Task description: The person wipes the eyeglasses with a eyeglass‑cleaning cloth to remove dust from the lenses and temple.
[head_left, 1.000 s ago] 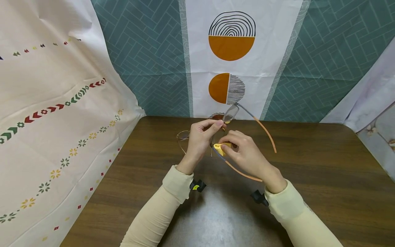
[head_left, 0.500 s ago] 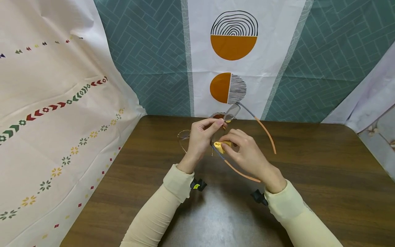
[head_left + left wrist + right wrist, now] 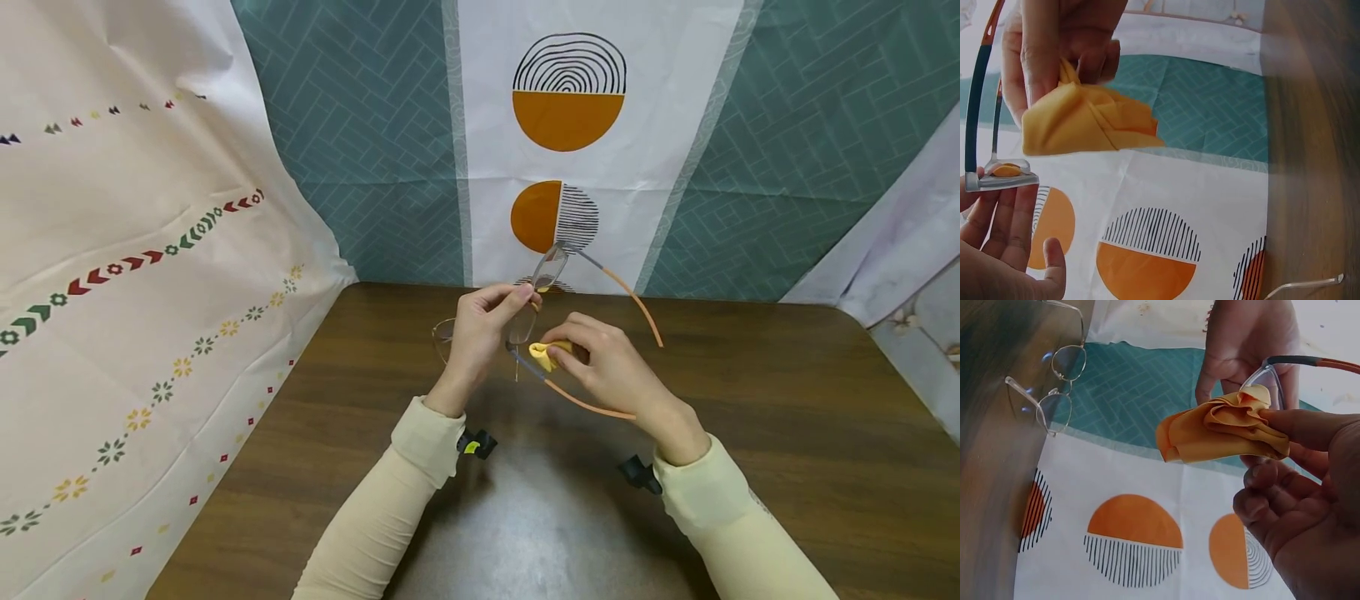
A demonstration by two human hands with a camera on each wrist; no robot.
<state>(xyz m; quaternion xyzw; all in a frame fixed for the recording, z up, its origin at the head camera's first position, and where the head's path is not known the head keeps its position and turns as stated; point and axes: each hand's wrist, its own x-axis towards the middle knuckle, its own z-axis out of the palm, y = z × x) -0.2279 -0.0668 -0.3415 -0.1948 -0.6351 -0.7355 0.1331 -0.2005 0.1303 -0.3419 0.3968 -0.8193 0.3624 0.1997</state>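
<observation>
My left hand (image 3: 483,329) pinches a pair of eyeglasses (image 3: 550,268) near the middle of the frame, held up above the table. Their temples, grey-blue with orange ends, stretch out to the right. Between the thumb and fingers of my right hand (image 3: 611,362) is a bunched yellow cloth (image 3: 542,356), just right of the lower lens and apart from it in the head view. Folds of the cloth (image 3: 1222,428) show large in the right wrist view, hiding part of the glasses there. In the left wrist view the glasses (image 3: 1004,178) appear edge-on.
A second pair of glasses with a thin gold frame (image 3: 442,330) lies on the brown wooden table (image 3: 360,383), partly hidden behind my left hand. A patterned cloth backdrop (image 3: 375,150) hangs along the table's far edge, and a white patterned cloth (image 3: 187,333) hangs at the left.
The right hand with the cloth has drawn slightly right, away from the lower lens. The glasses have turned and shifted a little left and up in the left hand.
</observation>
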